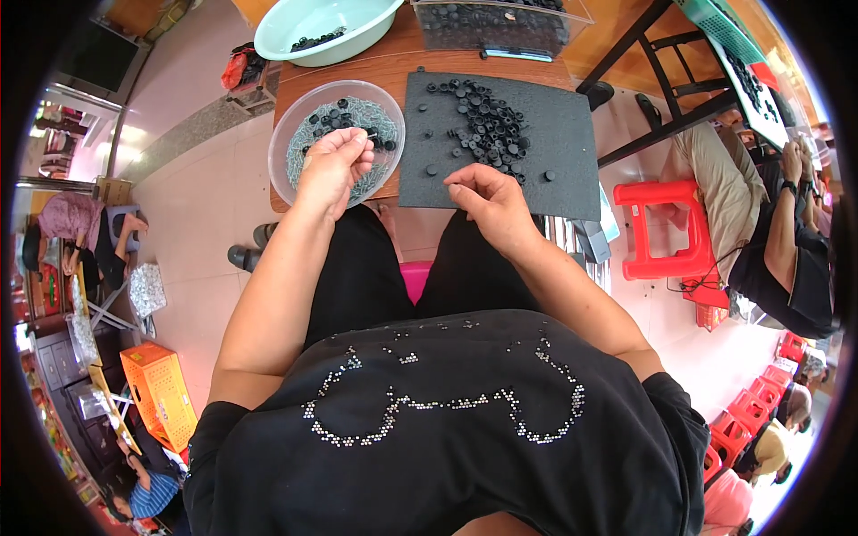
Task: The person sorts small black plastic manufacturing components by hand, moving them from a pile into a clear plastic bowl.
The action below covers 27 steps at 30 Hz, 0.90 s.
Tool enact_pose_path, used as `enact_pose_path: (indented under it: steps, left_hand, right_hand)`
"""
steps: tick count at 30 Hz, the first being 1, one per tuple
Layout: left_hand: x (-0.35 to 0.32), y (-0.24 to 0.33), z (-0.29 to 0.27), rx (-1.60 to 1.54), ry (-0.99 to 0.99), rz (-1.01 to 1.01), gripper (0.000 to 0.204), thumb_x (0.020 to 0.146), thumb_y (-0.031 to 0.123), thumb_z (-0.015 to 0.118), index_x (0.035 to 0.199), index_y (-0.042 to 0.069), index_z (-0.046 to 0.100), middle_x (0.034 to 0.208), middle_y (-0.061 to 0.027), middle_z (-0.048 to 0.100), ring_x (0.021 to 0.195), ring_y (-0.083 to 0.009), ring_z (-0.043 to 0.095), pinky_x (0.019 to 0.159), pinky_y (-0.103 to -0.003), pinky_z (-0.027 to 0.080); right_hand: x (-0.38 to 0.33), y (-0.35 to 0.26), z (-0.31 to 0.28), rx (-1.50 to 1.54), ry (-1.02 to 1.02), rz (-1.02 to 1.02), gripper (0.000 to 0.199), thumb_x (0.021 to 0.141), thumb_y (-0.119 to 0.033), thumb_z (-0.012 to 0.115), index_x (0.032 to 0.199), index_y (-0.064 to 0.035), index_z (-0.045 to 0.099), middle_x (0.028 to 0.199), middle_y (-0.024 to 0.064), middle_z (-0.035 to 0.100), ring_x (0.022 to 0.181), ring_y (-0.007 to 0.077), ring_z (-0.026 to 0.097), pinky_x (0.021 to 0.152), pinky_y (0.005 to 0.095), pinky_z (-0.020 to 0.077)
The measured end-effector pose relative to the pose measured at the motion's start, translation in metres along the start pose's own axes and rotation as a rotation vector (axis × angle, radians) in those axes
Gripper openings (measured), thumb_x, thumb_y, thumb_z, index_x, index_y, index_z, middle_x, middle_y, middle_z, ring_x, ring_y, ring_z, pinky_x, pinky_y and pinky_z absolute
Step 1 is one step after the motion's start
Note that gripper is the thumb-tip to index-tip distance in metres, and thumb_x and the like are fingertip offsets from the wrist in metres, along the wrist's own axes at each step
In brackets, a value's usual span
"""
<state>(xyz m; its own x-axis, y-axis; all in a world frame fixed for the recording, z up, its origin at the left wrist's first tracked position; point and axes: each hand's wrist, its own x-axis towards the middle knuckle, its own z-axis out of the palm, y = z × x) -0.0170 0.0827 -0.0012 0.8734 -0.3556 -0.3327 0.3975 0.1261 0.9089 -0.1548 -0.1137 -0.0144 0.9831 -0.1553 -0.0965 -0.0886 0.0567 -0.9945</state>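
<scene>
My left hand is raised over a clear round tub, thumb and forefinger pinched together. Something small and dark shows by the fingertips, too small to name. Thin silvery metal pieces, like screws or pins, fill the tub, with several small black caps on top. Beside it lies a dark grey mat bearing a heap of round black plastic caps. Above the mat's near edge is my right hand, its fingers curled and thumb close to the forefinger; whatever they hold, if anything, is hidden.
At the table's back stand a pale green basin with black pieces inside and a clear bin full of dark parts. A pen lies before the bin. To the right are a red stool and a seated person at another table.
</scene>
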Motion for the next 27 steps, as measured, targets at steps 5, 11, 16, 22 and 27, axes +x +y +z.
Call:
enact_pose_path:
  steps: [5, 11, 16, 22, 27]
  left_hand:
    - [-0.018, -0.001, 0.023, -0.211, -0.111, -0.129, 0.010, 0.090, 0.016, 0.057, 0.091, 0.006, 0.058, 0.083, -0.0017, 0.061, 0.070, -0.0081, 0.057, 0.063, -0.018, 0.048]
    - [-0.050, -0.025, 0.050, -0.433, -0.215, -0.349, 0.011, 0.089, 0.017, 0.058, 0.094, 0.007, 0.056, 0.089, -0.0022, 0.061, 0.079, -0.0103, 0.058, 0.071, -0.023, 0.049]
    - [-0.066, -0.024, 0.066, -0.465, -0.226, -0.418, 0.007, 0.091, 0.014, 0.054, 0.094, 0.007, 0.055, 0.091, -0.0033, 0.059, 0.083, -0.0108, 0.057, 0.075, -0.024, 0.049]
    - [-0.063, -0.031, 0.059, -0.448, -0.268, -0.327, 0.006, 0.090, 0.014, 0.055, 0.091, 0.008, 0.055, 0.090, -0.0036, 0.060, 0.081, -0.0106, 0.058, 0.072, -0.022, 0.048]
    - [-0.065, -0.028, 0.055, -0.466, -0.292, -0.382, 0.007, 0.090, 0.014, 0.056, 0.092, 0.007, 0.055, 0.088, -0.0037, 0.061, 0.077, -0.0099, 0.058, 0.070, -0.021, 0.048]
  right_hand:
    - [-0.003, -0.008, 0.003, 0.042, 0.035, -0.004, 0.010, 0.084, -0.005, 0.061, 0.094, -0.0023, 0.060, 0.078, -0.0022, 0.060, 0.066, 0.0023, 0.050, 0.055, 0.0170, 0.0387]
    - [-0.015, -0.024, 0.015, -0.253, 0.101, -0.233, 0.016, 0.076, -0.003, 0.069, 0.090, -0.0017, 0.060, 0.072, 0.0002, 0.058, 0.063, 0.0062, 0.052, 0.057, 0.0212, 0.0426]
    - [-0.008, -0.018, 0.009, -0.574, 0.119, -0.639, 0.023, 0.067, -0.002, 0.072, 0.087, -0.0009, 0.061, 0.070, 0.0087, 0.056, 0.061, 0.0211, 0.054, 0.055, 0.0289, 0.0446]
    - [-0.015, -0.027, 0.013, -0.444, 0.062, -0.424, 0.021, 0.072, -0.004, 0.071, 0.091, -0.0028, 0.062, 0.075, 0.0037, 0.059, 0.066, 0.0112, 0.055, 0.057, 0.0240, 0.0442]
    - [-0.009, -0.020, 0.007, -0.257, 0.069, -0.261, 0.016, 0.078, -0.005, 0.066, 0.094, -0.0019, 0.064, 0.077, 0.0056, 0.061, 0.069, 0.0117, 0.057, 0.059, 0.0245, 0.0458]
